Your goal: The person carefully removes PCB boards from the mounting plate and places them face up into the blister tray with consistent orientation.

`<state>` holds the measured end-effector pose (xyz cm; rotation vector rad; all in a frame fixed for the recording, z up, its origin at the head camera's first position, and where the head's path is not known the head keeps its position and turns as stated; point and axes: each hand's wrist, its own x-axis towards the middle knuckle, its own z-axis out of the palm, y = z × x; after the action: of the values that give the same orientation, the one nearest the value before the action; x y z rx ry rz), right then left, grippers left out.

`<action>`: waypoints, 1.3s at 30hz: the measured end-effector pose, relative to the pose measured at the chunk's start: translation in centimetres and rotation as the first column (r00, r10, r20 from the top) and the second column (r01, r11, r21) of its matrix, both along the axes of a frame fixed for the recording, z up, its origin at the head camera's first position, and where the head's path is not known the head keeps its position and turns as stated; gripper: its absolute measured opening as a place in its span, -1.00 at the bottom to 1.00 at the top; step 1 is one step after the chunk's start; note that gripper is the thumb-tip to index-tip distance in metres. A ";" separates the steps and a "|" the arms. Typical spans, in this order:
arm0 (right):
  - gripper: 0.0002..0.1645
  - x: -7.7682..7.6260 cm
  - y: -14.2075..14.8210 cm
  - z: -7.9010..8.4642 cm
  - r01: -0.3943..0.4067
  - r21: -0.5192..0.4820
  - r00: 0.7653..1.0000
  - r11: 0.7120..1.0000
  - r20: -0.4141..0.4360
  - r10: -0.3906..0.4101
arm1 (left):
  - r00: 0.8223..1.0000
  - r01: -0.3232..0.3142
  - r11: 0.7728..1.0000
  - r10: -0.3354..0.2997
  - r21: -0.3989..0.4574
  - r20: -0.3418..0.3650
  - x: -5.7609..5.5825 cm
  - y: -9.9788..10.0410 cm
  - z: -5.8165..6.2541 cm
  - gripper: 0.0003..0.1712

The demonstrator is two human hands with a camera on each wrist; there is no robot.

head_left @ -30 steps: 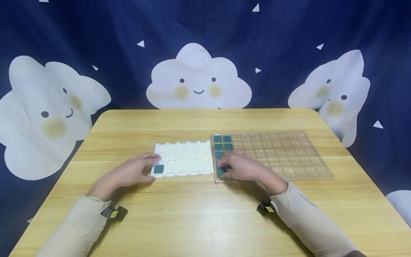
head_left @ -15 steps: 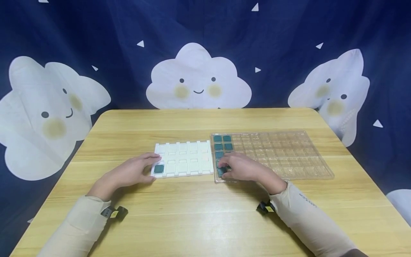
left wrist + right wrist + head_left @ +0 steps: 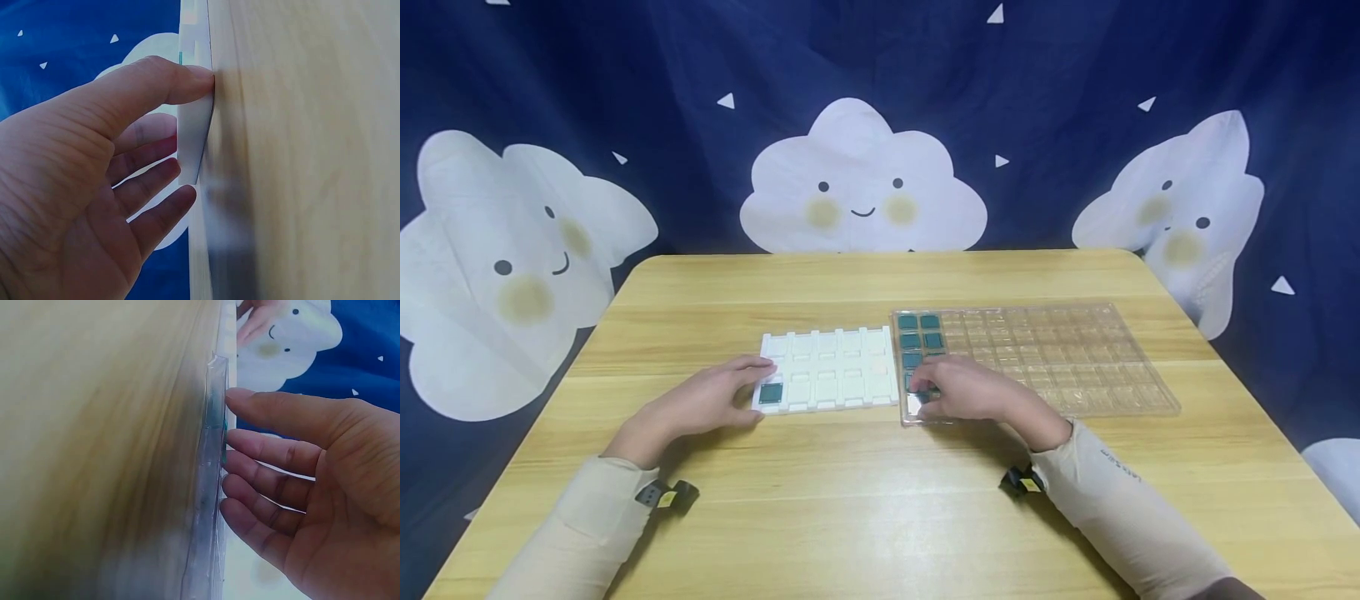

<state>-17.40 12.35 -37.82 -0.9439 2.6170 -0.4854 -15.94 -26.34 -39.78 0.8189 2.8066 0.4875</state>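
Note:
My left hand (image 3: 718, 396) holds the left end of the white compartment tray (image 3: 838, 406), thumb at its front edge and fingers at its left side. In the left wrist view the thumb (image 3: 194, 81) presses along the tray's side. A green square chip (image 3: 771, 393) lies in the tray's front left compartment. My right hand (image 3: 966, 390) is over the front left corner of the clear plastic tray (image 3: 1075, 358), thumb and fingers around a square chip (image 3: 914, 404) whose face shines white. More green chips (image 3: 907, 322) fill the clear tray's left columns, partly hidden by this hand.
The two trays lie side by side on the wooden table (image 3: 820, 517), their ends close together. A dark blue curtain (image 3: 685, 50) with white clouds hangs behind the table's far edge. Small black cameras (image 3: 1021, 482) are worn at both wrists.
The chip at my right fingertips has turned from green to a bright white shine, its face angled differently. Both hands stay in nearly the same places.

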 end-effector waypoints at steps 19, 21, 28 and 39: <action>-0.72 -0.1 0.2 0.0 -0.108 0.001 0.992 0.994 -0.072 0.108 | 1.000 -0.005 1.000 0.005 -0.001 0.012 -0.1 -0.1 0.0 -0.18; -0.74 -0.1 0.2 -0.1 -0.111 0.005 0.990 0.994 -0.083 0.111 | 1.000 -0.005 1.000 0.005 -0.001 0.012 -0.1 -0.1 0.0 -0.18; -0.79 -0.4 0.1 -0.5 -0.115 0.015 0.986 0.993 -0.119 0.116 | 1.000 -0.004 1.000 0.004 0.004 0.008 0.0 -0.1 -0.1 -0.17; -0.78 -0.1 0.1 0.4 -0.128 -0.053 0.983 0.990 -0.136 0.120 | 1.000 0.002 1.000 -0.002 0.015 0.002 0.0 0.0 0.0 -0.15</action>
<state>-17.55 12.46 -37.41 -1.1898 2.6517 -0.4891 -15.91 -26.30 -39.74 0.8238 2.8034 0.5089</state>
